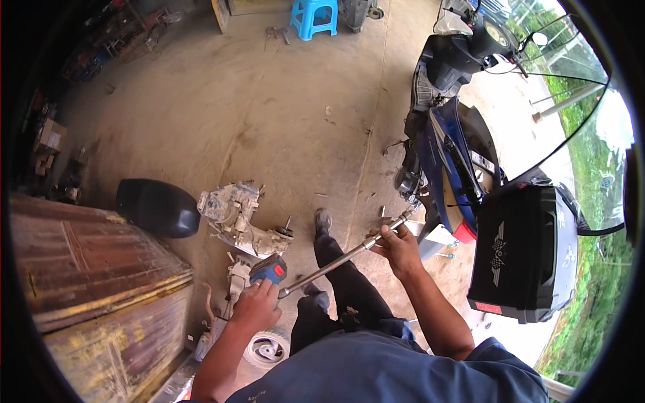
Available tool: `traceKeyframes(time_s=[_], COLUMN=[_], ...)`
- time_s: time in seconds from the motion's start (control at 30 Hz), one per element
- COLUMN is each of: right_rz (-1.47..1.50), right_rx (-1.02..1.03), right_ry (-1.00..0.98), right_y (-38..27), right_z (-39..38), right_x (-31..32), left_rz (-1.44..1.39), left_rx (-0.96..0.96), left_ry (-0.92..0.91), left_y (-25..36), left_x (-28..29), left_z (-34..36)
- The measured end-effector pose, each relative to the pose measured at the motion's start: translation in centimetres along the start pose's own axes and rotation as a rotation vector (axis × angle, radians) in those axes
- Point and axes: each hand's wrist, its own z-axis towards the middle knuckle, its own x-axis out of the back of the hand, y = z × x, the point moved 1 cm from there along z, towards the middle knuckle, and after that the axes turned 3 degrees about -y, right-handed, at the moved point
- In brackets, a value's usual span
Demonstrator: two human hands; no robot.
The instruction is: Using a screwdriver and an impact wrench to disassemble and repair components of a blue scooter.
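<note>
A blue and black cordless power wrench with a red patch is gripped in the left hand, whose fingers are clenched round its handle. A long, slim, silver metal extension shaft is fitted to it and runs up and to the right to the dark blue scooter. The shaft is steadied near its far end by the right hand, whose fingers are wrapped round it, apparently so that the tip is kept lined up with a fitting low on the scooter's side; the fitting itself cannot be made out. The tool is held between the two hands, above the person's dark trousers. A grey metal engine block and a black rounded seat lie on the concrete floor, just beside a worn wooden crate.
</note>
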Motion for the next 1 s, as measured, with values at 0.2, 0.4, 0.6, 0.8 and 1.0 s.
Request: traceKeyframes(time_s=[0.2, 0.4, 0.6, 0.8, 1.0], right_rz=[0.071, 0.101, 0.228, 0.438, 0.82], right_rx=[0.116, 0.292, 0.287, 0.237, 0.179], right_ry=[0.096, 0.097, -0.134, -0.025, 0.144], right_y=[-4.0, -12.0, -20.3, -20.0, -10.3], right_z=[9.1, 19.9, 26.8, 34.8, 46.2], right_x=[1.8, 0.2, -1.2, -1.3, -1.3], left_rz=[-0.109, -0.261, -0.315, -0.08, 0.196], left_rx=[-0.121, -0.227, -0.478, -0.747, -0.93], left_ry=[-0.04, -0.093, -0.121, -0.326, -0.527], left_y=[-4.2, -7.1, -9.3, -13.0, -19.9], left_x=[2.2, 4.7, 11.9, 15.4, 7.0], left_z=[15.1, 33.7, 51.7, 68.4, 83.2])
